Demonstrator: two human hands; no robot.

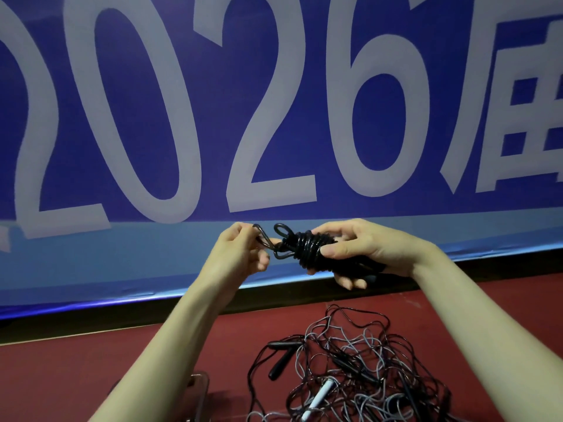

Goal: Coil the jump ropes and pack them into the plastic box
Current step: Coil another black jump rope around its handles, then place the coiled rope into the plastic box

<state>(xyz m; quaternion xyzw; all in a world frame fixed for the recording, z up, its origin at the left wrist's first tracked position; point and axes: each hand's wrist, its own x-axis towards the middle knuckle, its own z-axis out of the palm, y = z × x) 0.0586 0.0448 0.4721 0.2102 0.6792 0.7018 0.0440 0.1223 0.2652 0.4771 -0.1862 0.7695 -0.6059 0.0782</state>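
I hold a black jump rope [307,246] up in front of the banner, its cord wound in tight turns around the handles. My right hand [362,248] grips the wound bundle, thumb across the coils. My left hand [240,248] pinches a loose loop of the same cord at the bundle's left end. Below, on the red floor, lies a tangled heap of black and grey jump ropes [359,376] with black handles [280,360] and one white handle [318,399]. A corner of the clear plastic box [198,388] shows at the bottom, partly behind my left forearm.
A large blue banner [274,117] with pale digits fills the wall ahead, above a black skirting strip [91,318]. Red floor [61,376] stretches to the left of the rope heap.
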